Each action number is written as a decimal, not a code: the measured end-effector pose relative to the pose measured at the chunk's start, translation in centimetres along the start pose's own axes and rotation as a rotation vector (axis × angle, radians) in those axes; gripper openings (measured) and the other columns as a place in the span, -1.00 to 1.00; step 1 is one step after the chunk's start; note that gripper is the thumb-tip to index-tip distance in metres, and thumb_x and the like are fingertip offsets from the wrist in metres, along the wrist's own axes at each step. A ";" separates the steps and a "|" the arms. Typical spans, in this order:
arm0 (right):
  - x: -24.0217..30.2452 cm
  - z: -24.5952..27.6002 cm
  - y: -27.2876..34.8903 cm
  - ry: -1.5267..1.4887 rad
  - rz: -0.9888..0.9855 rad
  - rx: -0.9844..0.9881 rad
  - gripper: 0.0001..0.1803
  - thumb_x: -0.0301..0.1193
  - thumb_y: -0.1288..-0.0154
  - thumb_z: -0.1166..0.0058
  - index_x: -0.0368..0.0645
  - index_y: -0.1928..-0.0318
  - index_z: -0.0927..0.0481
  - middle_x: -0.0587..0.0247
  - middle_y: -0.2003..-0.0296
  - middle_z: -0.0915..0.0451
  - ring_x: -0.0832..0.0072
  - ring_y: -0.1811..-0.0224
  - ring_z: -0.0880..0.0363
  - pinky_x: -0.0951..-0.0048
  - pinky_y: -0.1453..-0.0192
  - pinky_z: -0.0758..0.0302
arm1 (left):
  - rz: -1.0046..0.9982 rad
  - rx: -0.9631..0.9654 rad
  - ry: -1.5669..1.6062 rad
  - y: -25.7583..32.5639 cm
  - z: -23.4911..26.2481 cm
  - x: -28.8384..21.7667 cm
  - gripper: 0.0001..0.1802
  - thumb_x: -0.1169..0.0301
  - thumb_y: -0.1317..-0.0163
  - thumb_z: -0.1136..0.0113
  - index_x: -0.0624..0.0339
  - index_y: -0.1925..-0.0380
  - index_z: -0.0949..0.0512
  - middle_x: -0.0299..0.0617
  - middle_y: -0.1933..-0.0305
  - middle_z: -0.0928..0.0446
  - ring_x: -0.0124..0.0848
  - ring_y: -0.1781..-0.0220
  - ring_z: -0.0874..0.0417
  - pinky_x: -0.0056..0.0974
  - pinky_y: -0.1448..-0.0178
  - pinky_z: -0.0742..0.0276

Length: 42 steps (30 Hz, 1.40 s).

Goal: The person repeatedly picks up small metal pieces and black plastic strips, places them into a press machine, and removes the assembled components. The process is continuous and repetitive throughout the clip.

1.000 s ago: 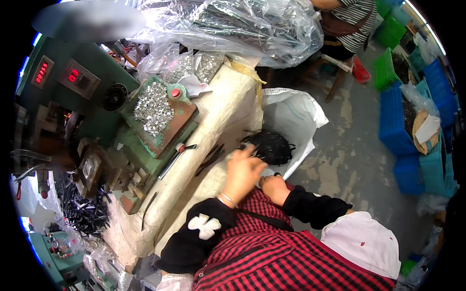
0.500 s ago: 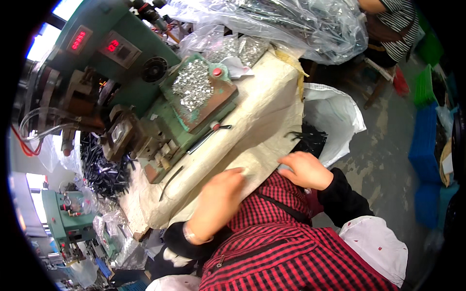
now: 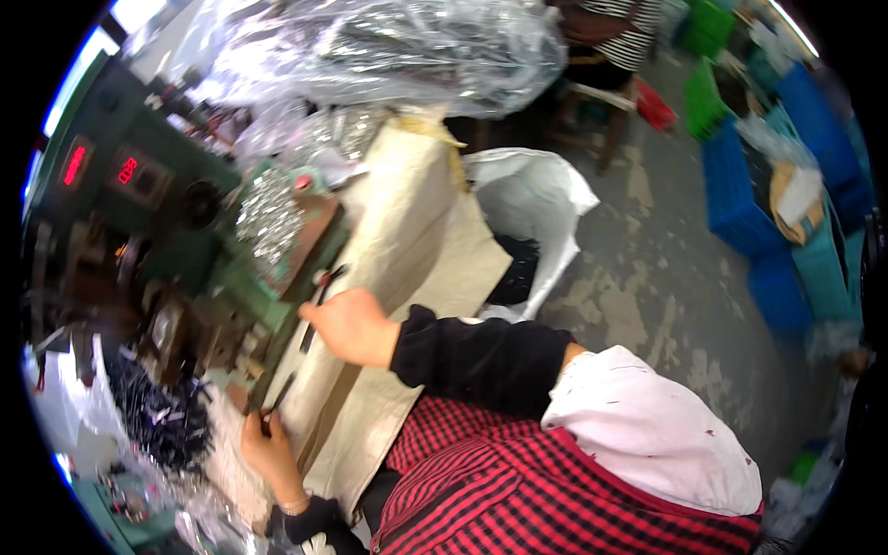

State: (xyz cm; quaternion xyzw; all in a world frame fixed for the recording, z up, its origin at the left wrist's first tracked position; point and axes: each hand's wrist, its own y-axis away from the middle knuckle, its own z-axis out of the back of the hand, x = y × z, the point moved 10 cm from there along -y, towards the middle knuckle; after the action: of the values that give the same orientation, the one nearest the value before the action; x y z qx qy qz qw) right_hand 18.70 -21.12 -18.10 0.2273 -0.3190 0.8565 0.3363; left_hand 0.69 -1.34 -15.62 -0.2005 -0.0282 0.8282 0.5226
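both hands [image 3: 347, 326] [image 3: 270, 446] grip one long dark strip [image 3: 301, 351] beside green machine [image 3: 222, 268].

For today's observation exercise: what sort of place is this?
Most likely a small factory workshop: a green machine with red displays, a tray of small shiny metal parts, and stacked blue crates on a bare concrete floor.

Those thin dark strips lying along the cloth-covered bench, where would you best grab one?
Probably near an end, from above. The dark strip is long, thin and flat on the cloth-covered bench, so fingertips pinch it best there. The right hand rests at one strip's upper part; the left hand pinches a lower end.
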 end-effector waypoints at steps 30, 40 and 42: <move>0.5 8.4 -11.6 0.284 0.047 -0.262 -0.87 -0.42 -0.09 -0.39 -0.10 0.37 -0.67 0.22 0.38 -0.60 0.12 0.16 -0.56 0.12 0.08 -0.51 | -0.699 -0.511 0.138 -9.3 14.3 -13.4 -0.64 0.58 0.07 -0.33 0.22 0.17 -0.73 -0.09 0.05 -0.72 -0.44 0.48 -0.60 -0.32 0.41 -0.48; -0.3 9.5 -15.2 0.016 -0.049 -0.211 -0.90 -0.47 -0.13 -0.34 -0.17 0.36 -0.67 0.16 0.36 -0.65 0.13 0.21 -0.62 0.16 0.13 -0.52 | -0.735 -0.553 0.220 -9.8 13.9 -12.3 -0.70 0.57 0.03 -0.51 0.18 0.23 -0.74 -0.12 0.16 -0.76 -0.46 0.60 -0.54 -0.36 0.54 -0.34; 0.3 8.6 -14.8 0.009 -0.020 -0.209 -0.90 -0.47 -0.14 -0.33 -0.18 0.36 -0.65 0.15 0.36 -0.65 0.13 0.21 -0.63 0.16 0.13 -0.53 | -0.740 -0.536 0.193 -9.9 13.8 -12.7 -0.70 0.57 0.04 -0.50 0.20 0.22 -0.74 -0.12 0.16 -0.76 -0.45 0.58 -0.55 -0.35 0.54 -0.34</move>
State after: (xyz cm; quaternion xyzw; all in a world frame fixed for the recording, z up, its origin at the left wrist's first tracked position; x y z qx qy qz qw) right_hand 30.72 -18.53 -6.16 0.1903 -0.4028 0.8162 0.3680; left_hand 8.92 -5.69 3.45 -0.3812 -0.2620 0.5271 0.7129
